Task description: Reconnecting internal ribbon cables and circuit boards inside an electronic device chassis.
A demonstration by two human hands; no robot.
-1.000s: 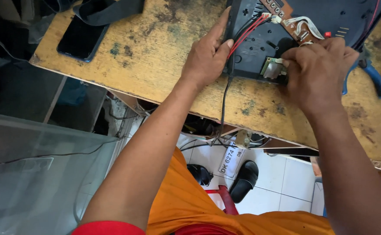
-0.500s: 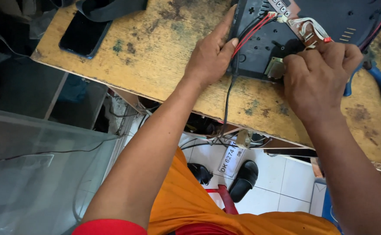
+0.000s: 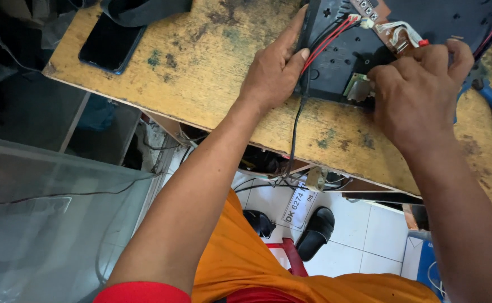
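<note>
A worn, stained wooden surface point(image 3: 201, 73) fills the upper part of the view, with a white tiled floor point(image 3: 369, 235) and a black sandal point(image 3: 316, 233) showing below its near edge. On the surface, toward the far right, lies a black plastic casing point(image 3: 336, 62), open side up, with a brown circuit board point(image 3: 378, 17) resting across it and red wires point(image 3: 330, 39) running from the board down over the casing. The left hand point(image 3: 271, 70) lies flat along the casing's left edge, fingers stretched out and pressed against it, its grip spread rather than closed. The right hand point(image 3: 420, 95) is curled over the casing's near edge, fingertips bunched together at a small greenish part point(image 3: 355, 87); whether they pinch it cannot be told. A black phone point(image 3: 111, 39) lies well apart at the far left, and blue-handled pliers point(image 3: 490, 101) sit just beside the right hand.
</note>
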